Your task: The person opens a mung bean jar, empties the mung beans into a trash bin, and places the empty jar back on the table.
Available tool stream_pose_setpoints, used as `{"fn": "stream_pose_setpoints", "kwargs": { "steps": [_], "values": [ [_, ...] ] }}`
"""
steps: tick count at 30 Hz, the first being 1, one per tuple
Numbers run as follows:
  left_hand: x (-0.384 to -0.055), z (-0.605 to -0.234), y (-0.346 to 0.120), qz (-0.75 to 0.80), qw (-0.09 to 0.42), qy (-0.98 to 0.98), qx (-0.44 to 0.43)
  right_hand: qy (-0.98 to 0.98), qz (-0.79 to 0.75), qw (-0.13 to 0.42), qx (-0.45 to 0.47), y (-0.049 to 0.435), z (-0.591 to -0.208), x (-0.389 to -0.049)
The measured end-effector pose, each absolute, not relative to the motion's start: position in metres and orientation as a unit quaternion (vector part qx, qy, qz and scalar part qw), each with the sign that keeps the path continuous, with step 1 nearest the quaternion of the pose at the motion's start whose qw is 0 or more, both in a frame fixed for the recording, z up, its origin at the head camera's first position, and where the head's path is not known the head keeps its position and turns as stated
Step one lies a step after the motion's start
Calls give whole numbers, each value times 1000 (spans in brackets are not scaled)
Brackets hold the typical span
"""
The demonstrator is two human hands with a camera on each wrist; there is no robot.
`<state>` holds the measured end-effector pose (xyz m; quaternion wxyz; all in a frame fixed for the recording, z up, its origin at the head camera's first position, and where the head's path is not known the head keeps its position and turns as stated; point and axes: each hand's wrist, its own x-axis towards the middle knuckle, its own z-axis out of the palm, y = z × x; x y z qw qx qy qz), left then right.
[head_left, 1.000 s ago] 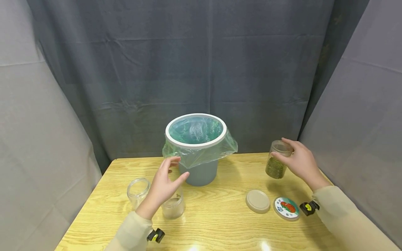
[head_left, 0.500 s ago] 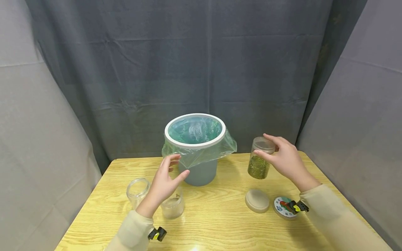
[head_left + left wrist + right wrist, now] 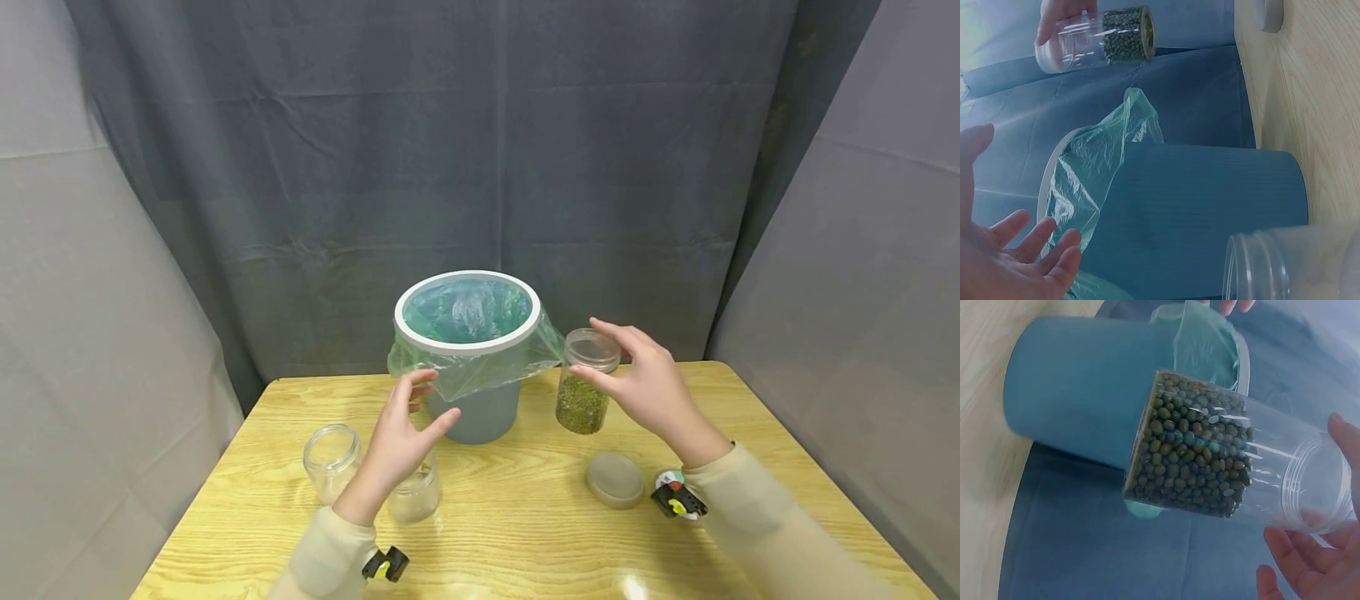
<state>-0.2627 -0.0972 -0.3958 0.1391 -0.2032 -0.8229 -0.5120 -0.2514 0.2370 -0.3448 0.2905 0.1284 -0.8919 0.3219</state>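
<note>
My right hand (image 3: pixel 648 392) grips a clear jar (image 3: pixel 582 404) near its open rim, thumb on one side and fingers on the other. Green mung beans (image 3: pixel 1194 447) fill about its lower half. The jar hangs upright above the table, just right of the bin (image 3: pixel 480 412). My left hand (image 3: pixel 397 450) is held in front of the bin with fingers spread and nothing in them. Under and beside it stand two open clear jars; the left one (image 3: pixel 330 458) shows more fully, while the other (image 3: pixel 415 497) is partly hidden by that hand.
A green plastic bag (image 3: pixel 480 375) lines the bin and hangs over its outside, below a white ring (image 3: pixel 468 348). A beige lid (image 3: pixel 615 479) lies on the wooden table (image 3: pixel 525 533). Right of it a printed lid (image 3: pixel 667 478) is mostly covered by the wrist camera. Grey curtains surround the table.
My right hand has carried the jar of mung beans leftward, from the table's right side to beside the bin. My left hand has stayed nearly still.
</note>
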Motion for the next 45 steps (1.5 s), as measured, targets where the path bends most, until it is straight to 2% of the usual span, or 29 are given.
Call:
{"fn": "stream_pose_setpoints", "kwargs": {
  "steps": [7,21,25,35,45],
  "values": [
    [-258,-397,-91,-520,140,-819,-198,-880,326,311,152,219,-346,-249],
    [-249,-403,-71,-518,153,-819,-195,-863,363,301,180,183,-353,-247],
    [-248,-403,-67,-522,136,-818,-201,-862,369,295,186,174,-356,-246],
    [-246,-410,-57,-485,55,-841,-233,-862,371,282,200,157,-362,-240],
    [-250,-424,-47,-491,17,-835,-249,-857,389,272,202,148,-367,-235]
  ]
}}
